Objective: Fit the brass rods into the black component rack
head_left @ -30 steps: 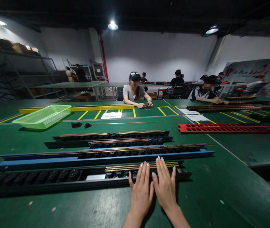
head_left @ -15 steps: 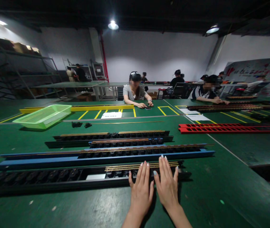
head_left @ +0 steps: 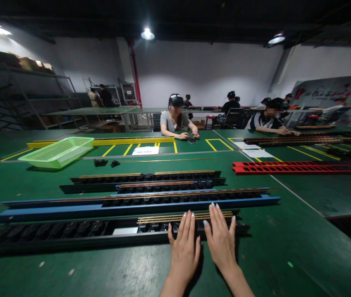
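Observation:
My left hand and my right hand lie flat side by side, fingers stretched out, on the right part of a long black socket strip at the near edge of the green table. The fingertips rest on thin brass rods laid along the strip's top. Neither hand grips anything. Behind it lies a long blue strip with rods on it, then two more black strips.
A light green plastic basket sits at the back left beside a yellow strip. A red strip lies at the right. Two small black parts lie mid-table. Several people sit at the far tables.
My right hand has slid a little to the right, opening a small gap from the left hand. Both stay flat on the black strip.

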The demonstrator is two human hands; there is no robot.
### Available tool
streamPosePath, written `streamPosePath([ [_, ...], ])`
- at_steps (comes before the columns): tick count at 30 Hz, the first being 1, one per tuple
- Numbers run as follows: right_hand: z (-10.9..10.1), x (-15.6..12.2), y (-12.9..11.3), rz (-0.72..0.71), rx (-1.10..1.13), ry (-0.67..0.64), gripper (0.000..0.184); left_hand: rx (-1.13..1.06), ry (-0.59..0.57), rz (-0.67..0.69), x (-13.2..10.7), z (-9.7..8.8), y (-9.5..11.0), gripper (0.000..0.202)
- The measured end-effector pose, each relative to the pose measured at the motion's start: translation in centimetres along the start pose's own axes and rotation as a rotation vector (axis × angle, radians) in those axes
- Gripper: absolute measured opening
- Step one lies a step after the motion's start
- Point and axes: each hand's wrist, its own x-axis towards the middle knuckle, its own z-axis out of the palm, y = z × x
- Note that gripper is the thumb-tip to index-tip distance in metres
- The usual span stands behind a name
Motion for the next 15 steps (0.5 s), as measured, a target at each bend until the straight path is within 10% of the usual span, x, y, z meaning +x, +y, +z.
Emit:
streamPosePath([
  [15,0.08,0.26,1.12,0.052,-0.029,0.001,0.056,-0.014,-0.017,-0.002,0.15,-0.44,-0.05,0.057],
])
